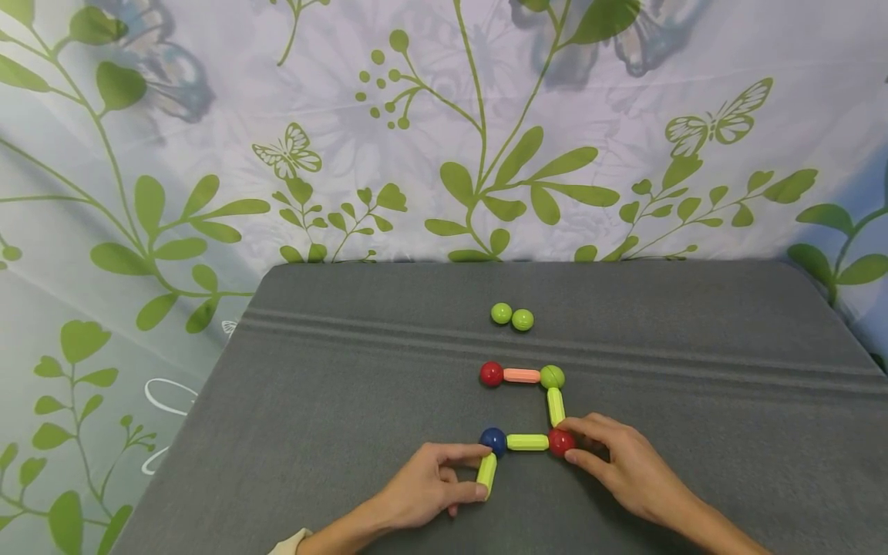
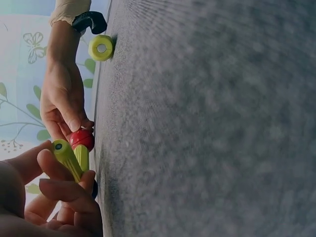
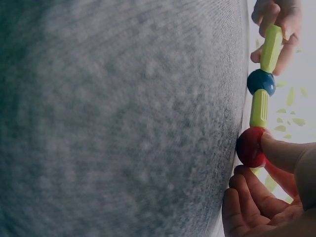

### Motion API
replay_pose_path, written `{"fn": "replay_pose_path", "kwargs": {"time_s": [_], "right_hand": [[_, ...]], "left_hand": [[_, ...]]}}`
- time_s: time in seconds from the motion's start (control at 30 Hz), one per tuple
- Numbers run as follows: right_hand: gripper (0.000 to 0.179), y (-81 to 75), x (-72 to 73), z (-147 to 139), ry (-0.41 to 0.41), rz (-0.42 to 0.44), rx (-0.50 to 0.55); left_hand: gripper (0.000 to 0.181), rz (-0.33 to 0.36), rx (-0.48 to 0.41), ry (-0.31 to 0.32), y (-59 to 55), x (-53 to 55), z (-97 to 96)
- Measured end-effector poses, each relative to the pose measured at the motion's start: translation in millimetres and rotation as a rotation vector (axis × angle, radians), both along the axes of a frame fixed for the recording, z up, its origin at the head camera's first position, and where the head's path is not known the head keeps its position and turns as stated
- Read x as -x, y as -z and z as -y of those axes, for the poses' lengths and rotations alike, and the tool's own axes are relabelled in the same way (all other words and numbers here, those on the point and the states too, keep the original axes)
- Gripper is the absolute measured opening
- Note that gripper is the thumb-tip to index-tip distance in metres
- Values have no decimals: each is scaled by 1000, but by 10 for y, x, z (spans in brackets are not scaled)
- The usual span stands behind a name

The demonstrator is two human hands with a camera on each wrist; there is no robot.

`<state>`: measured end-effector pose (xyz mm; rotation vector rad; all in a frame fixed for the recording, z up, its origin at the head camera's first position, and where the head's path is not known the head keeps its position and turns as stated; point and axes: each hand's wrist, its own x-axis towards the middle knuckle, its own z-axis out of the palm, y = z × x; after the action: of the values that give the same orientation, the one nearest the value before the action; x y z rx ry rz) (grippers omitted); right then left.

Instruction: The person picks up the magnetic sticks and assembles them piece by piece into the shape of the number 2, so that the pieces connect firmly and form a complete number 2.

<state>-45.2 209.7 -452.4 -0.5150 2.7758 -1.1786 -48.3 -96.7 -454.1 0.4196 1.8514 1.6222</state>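
In the head view a zigzag chain of magnetic balls and rods lies on the grey cloth. My left hand (image 1: 425,484) pinches a yellow-green rod (image 1: 487,475), thumb at its near end, index fingertip at the blue ball (image 1: 493,442). From the blue ball another yellow-green rod (image 1: 527,442) runs right to a red ball (image 1: 561,442). My right hand (image 1: 627,464) holds that red ball between thumb and index finger. A third yellow-green rod (image 1: 556,407) leads away to a green ball (image 1: 552,377), then a coral rod (image 1: 522,375) and a second red ball (image 1: 492,374).
Two loose green balls (image 1: 512,316) sit farther back on the grey cloth (image 1: 347,385). Behind the table hangs a leaf-patterned curtain (image 1: 388,169). A loose yellow-green piece (image 2: 101,48) with a metal end stands beside the right forearm in the left wrist view.
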Motion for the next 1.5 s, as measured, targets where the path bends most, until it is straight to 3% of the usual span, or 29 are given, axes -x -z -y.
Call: {"fn": "replay_pose_path", "kwargs": {"time_s": [0.2,0.5,0.73,1.1,1.5], "right_hand": [[29,1,0,-4,1,-11,-7],[28,9,-7,-5,6,-18,-3],[29,4,-5,1,8,-10,-3],[29,-6,2,0,1,19,4],[29,0,4,10,9,22,-7]], "left_hand": [[39,9,19,-18,8,10,-55],[40,-115,116,17,32,8,-153],[42,-175,167,5,36,2,-161],[41,-199,179,-18,24,-10,-147],[35,-168,181,-34,29,-5,-117]]}}
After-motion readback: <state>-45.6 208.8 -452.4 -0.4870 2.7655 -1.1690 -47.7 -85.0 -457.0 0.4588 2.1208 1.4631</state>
